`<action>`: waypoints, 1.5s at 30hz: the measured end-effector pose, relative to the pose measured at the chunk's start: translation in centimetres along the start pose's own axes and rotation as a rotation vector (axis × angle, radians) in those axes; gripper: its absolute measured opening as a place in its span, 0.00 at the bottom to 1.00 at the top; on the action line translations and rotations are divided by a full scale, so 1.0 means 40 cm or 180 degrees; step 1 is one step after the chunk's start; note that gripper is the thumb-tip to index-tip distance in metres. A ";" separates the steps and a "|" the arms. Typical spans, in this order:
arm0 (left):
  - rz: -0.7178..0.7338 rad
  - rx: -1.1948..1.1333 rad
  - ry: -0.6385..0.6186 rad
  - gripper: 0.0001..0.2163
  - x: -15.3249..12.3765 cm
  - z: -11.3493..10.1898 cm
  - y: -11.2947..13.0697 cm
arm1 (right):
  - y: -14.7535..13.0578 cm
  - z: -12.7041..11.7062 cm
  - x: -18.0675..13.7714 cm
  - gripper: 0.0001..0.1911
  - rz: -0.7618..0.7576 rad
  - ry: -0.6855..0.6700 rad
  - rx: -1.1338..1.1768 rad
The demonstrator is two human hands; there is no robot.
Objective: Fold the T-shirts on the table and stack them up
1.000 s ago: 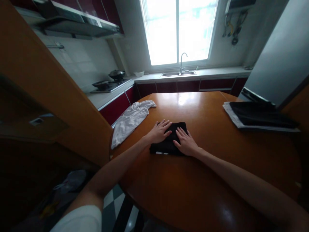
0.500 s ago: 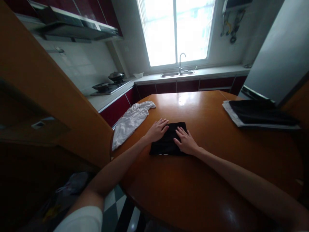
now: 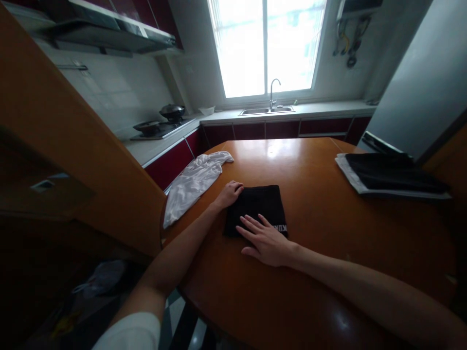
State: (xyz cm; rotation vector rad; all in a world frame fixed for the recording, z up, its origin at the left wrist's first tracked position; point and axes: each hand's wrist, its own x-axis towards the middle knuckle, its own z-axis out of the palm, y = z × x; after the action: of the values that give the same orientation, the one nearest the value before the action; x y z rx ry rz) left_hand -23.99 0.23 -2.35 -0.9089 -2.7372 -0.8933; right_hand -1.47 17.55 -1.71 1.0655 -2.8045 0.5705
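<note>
A folded black garment [image 3: 257,200] lies flat on the wooden table, with white lettering showing near its lower right corner. At its upper left corner is my left hand [image 3: 229,194], its fingers curled in and closed on the cloth's edge. My right hand [image 3: 265,241] rests over the near edge of the garment, fingers spread, palm down, partly covering the lettering. Nothing is held in the right hand.
A shiny pale satin garment [image 3: 197,182] lies along the left side of the round table [image 3: 310,170]. Folded black and white clothes [image 3: 394,171] are stacked at the right. Beyond stand a sink [image 3: 255,111] and a stove with pans [image 3: 171,112].
My right hand has slid down toward the garment's near edge, uncovering white lettering. The left hand has shifted left to the corner and its fingers have curled in.
</note>
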 end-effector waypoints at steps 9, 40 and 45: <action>-0.0382 -0.0538 0.0000 0.21 0.004 -0.058 -0.076 | 0.001 -0.010 -0.008 0.34 -0.0122 -0.0034 0.0117; 0.0581 0.0664 -0.0615 0.25 -0.049 0.046 0.056 | 0.016 -0.042 0.014 0.24 0.0092 0.0795 0.0177; 0.0588 0.0406 -0.0497 0.25 -0.038 0.043 0.056 | 0.086 -0.033 0.019 0.30 0.1204 0.0681 -0.0132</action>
State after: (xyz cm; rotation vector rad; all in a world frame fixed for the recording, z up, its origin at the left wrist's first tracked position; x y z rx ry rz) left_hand -21.34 1.87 -3.08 -1.2286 -2.7400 -0.6327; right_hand -4.38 19.95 -1.39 0.4329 -2.8185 0.6120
